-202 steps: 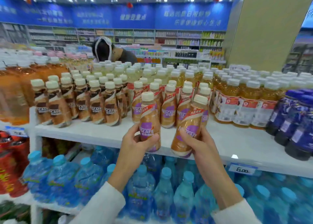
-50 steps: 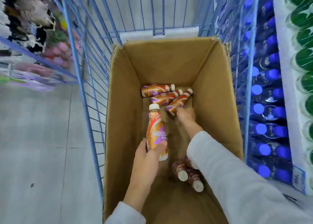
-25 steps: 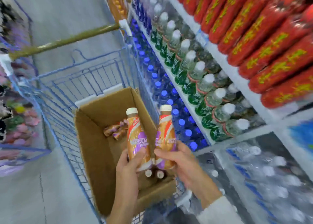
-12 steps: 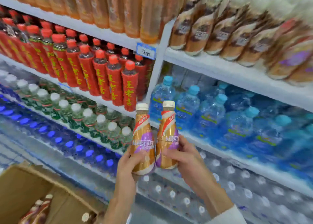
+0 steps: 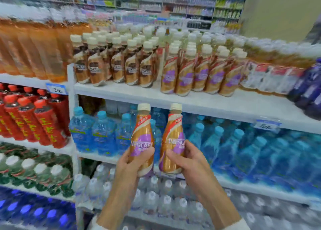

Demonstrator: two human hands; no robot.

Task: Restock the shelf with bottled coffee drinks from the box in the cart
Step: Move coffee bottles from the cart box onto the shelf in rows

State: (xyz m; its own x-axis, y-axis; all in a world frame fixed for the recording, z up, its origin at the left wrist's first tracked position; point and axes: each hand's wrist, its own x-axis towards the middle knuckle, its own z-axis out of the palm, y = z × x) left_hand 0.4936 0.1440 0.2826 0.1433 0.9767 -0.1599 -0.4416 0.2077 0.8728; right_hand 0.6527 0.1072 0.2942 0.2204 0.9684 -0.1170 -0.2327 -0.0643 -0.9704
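My left hand [image 5: 132,163] grips one gold-and-purple coffee bottle [image 5: 141,136] with a cream cap, held upright. My right hand [image 5: 189,158] grips a second matching coffee bottle [image 5: 173,134] beside it, a small gap between the two. Both sit in front of the blue water bottles, below the white top shelf [image 5: 208,103]. On that shelf stands a group of the same purple-label coffee bottles [image 5: 199,73], with brown-label coffee bottles [image 5: 114,64] to their left. The cart and box are out of view.
Amber tea bottles [image 5: 34,47] fill the top shelf's left; red-and-white labelled bottles [image 5: 271,78] and dark blue bottles [image 5: 309,90] stand at its right. Red bottles [image 5: 34,122], blue water bottles [image 5: 243,151] and clear water bottles [image 5: 165,203] fill lower shelves. Bare shelf shows before the purple group.
My view has swung up from the cart to the shelves. Both hands have risen with their bottles and moved slightly apart; the box has left the view.
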